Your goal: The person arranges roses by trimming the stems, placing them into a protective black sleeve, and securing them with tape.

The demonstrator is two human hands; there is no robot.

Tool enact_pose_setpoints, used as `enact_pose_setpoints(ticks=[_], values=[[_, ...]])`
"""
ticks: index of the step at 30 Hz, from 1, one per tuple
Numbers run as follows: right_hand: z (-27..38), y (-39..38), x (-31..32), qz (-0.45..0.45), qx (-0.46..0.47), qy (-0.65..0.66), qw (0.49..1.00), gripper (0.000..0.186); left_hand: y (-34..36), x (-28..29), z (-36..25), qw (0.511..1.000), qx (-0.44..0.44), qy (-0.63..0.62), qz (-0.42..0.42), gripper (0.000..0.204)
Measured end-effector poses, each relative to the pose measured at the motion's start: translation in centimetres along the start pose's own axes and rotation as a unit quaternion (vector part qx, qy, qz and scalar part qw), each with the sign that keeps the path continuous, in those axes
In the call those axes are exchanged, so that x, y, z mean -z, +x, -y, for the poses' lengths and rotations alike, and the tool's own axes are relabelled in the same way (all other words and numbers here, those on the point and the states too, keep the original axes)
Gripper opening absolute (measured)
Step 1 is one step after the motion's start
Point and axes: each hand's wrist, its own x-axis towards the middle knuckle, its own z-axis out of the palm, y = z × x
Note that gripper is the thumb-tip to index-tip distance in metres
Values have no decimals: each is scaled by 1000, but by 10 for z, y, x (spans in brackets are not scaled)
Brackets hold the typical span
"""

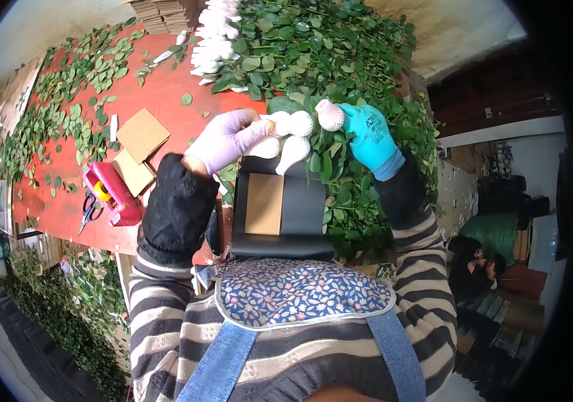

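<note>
My left hand (pixel 229 139), in a lavender glove, has its thumb and fingers pinched on a white netted rose bud at the left of a small cluster of white netted rose buds (pixel 293 149). My right hand (pixel 371 139), in a turquoise glove, is closed on a rose just below its pinkish netted bud (pixel 330 115); leafy green stems hang beneath it. Below the cluster lies a black wrapping sheet (pixel 304 208) with a brown cardboard piece (pixel 264 204) on it, close to my apron.
A pink tape dispenser (pixel 113 194), scissors (pixel 89 213) and cardboard pieces (pixel 144 135) lie on the red table (pixel 65 211) at left. Leafy rose stems (pixel 320 53) are heaped at the back and right, with white netted buds (pixel 214 40) beside them. Stacked cardboard (pixel 160 15) stands behind.
</note>
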Motion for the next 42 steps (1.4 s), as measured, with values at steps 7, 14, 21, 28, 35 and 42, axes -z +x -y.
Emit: enact_pose_setpoints(ticks=[7,14,21,28,35,42], values=[[-6,-1,-3,-41,-30,101,994,33,0,20,-17,962,-116,244,-29,33],[-42,-16,-18,-59,-36,-99,993,36,-27,14,-66,954,-129,190,-195,24],[-21,-20,-37,-10,-24,-138,990,39,9,-39,-42,885,-305,302,-182,19],[-37,-22,-35,67,-55,-186,979,36,-24,22,-75,885,-241,260,-301,15],[-6,-5,-38,49,-14,-204,978,39,39,-46,-46,919,-213,318,-98,31],[-46,-22,-54,39,-65,-194,978,35,-7,3,-78,899,-268,131,-321,18]])
